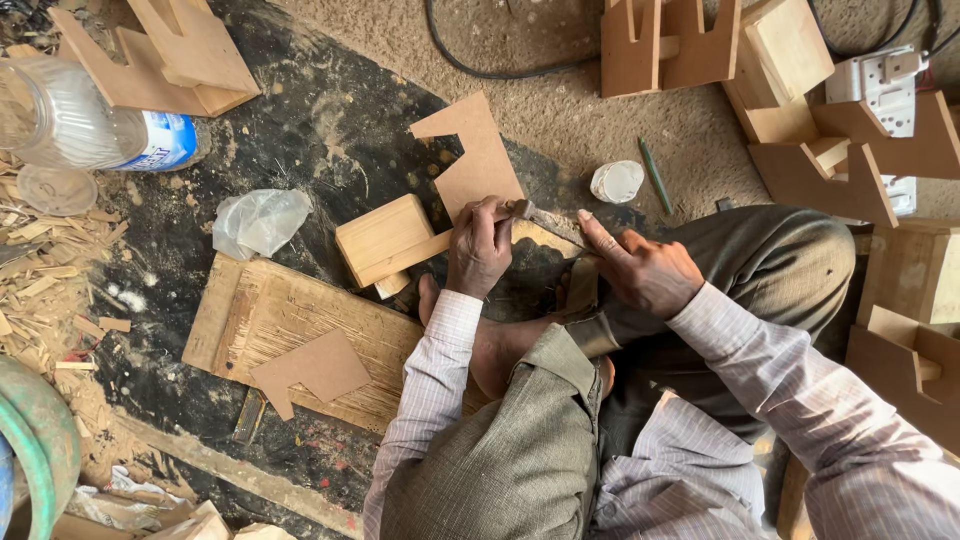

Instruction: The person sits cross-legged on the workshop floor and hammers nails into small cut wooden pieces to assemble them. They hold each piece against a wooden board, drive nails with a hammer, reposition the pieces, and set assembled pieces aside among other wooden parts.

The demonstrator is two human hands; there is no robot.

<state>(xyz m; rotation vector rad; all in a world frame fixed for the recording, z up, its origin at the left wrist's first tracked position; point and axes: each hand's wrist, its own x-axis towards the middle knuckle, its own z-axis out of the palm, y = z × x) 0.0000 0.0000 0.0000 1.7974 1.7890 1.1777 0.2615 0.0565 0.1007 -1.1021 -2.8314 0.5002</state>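
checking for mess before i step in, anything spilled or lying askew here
Yes. A clear plastic bottle lies tipped on its side at the upper left, and wood shavings are strewn loose across the floor below it. A crumpled plastic bag lies nearby.

We saw a clear plastic bottle [85,120] lying on its side at the upper left, above a heap of wood shavings [45,270]. A crumpled plastic bag [258,220] lay on the dark floor beside a flat wooden board [270,310], which bore a thin brown cutout [315,368]. A white lid [617,181] and green pencil [655,175] lay near stacked notched wooden pieces [820,150].
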